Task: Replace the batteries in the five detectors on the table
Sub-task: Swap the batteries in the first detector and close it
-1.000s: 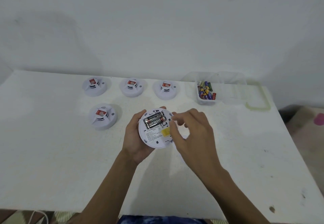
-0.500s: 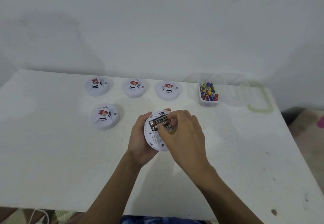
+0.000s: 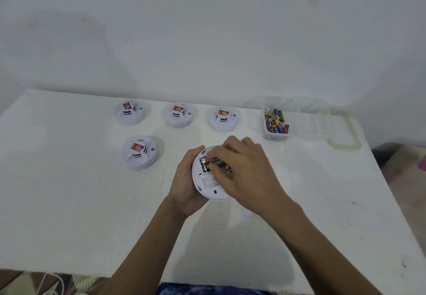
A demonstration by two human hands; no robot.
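Observation:
My left hand (image 3: 184,181) grips a round white detector (image 3: 207,185) turned back side up, just above the table's middle. Two black batteries (image 3: 213,162) lie in its open bay. My right hand (image 3: 242,170) covers the detector's right half, its fingertips pinching the batteries. Three more white detectors with red labels stand in a row at the back: left (image 3: 129,112), middle (image 3: 178,114) and right (image 3: 222,116). A fourth detector (image 3: 139,153) sits in front of them on the left.
A clear plastic box (image 3: 297,131) at the back right holds several coloured batteries (image 3: 275,121); its lid with a greenish rim (image 3: 344,142) lies beside it. The white table (image 3: 69,202) ends at a white wall. Floor shows past the right edge.
My right hand moved from the detector's right rim onto the battery bay and its fingers closed on the batteries. The left hand kept holding the detector.

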